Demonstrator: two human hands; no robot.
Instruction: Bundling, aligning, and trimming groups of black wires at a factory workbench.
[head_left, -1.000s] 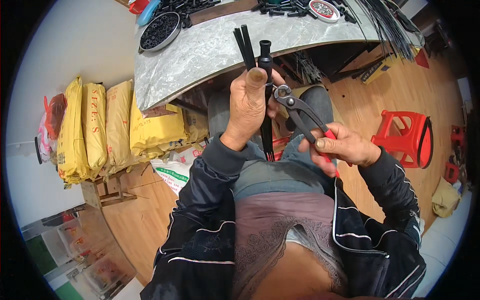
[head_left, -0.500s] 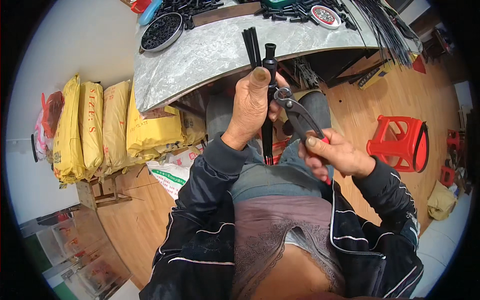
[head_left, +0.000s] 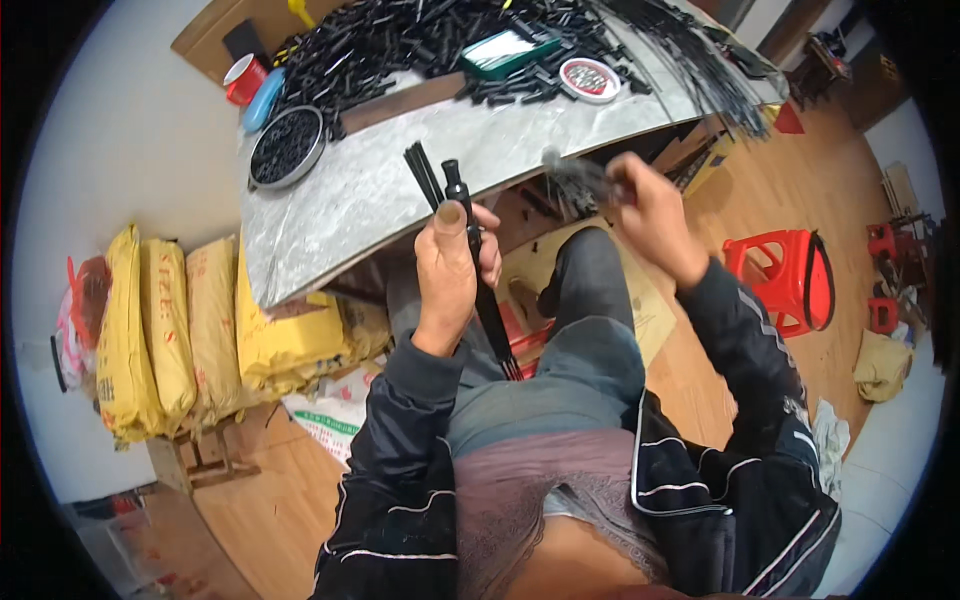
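Observation:
My left hand (head_left: 447, 268) is closed around a bundle of thin black rods (head_left: 421, 174) and a black tubular fitting (head_left: 455, 187), thumb pressed on top. The rods fan out above the fist, and a long black lower part (head_left: 494, 325) hangs down over my lap, ending in thin tips. Out to the right, my right hand (head_left: 655, 215) is raised near the table's front edge, fingers closed around pliers (head_left: 583, 176) smeared by motion. The jaws are too blurred to read, and they are apart from the left hand's bundle.
On the grey marbled table (head_left: 360, 180) lie a heap of black tubular parts (head_left: 370, 55), a round dish of small black pieces (head_left: 288, 148), a dish of small metal pieces (head_left: 590, 79) and long black rods (head_left: 690, 65). Yellow sacks (head_left: 165, 330) stand left, a red stool (head_left: 780, 280) right.
The pliers have left the fitting, and my right hand has swung up toward the table. My left hand still grips the bundle. The view has shifted, showing more of the tabletop.

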